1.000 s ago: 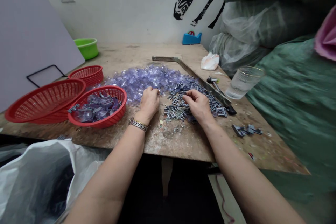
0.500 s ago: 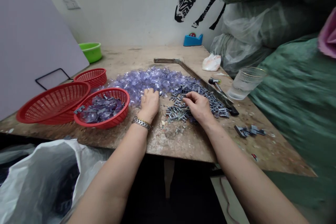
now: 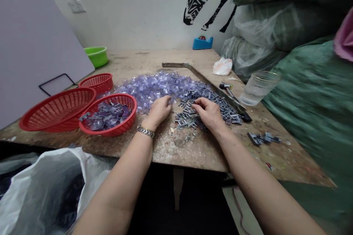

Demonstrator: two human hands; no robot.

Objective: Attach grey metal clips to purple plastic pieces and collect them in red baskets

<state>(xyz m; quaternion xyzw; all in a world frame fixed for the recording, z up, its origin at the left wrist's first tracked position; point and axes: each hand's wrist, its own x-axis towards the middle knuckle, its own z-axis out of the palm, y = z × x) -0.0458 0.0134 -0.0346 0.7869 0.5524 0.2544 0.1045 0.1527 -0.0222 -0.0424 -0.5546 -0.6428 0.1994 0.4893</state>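
My left hand [image 3: 159,111], with a metal watch on its wrist, is at the near right edge of a pile of clear purple plastic pieces [image 3: 146,88]. Its fingers are curled together and point right; what they hold, if anything, is hidden. My right hand [image 3: 210,114] hovers at the heap of small grey plastic parts [image 3: 187,117]. Thumb and index finger pinch together there, and the thing between them is too small to make out. A red basket [image 3: 129,126] left of my left hand holds purple pieces and grey parts.
More red baskets [image 3: 56,108] stand at the left, with a green basin [image 3: 100,58] behind. A bent metal bar [image 3: 204,78] borders the piles. A hammer [image 3: 230,91], a glass of water [image 3: 255,90] and loose grey blocks [image 3: 255,138] lie right. A white sack [image 3: 49,170] hangs below the front edge.
My left hand has drawn back slightly from the purple pile and turned so its fingers point right, towards my right hand. My right hand has barely moved.
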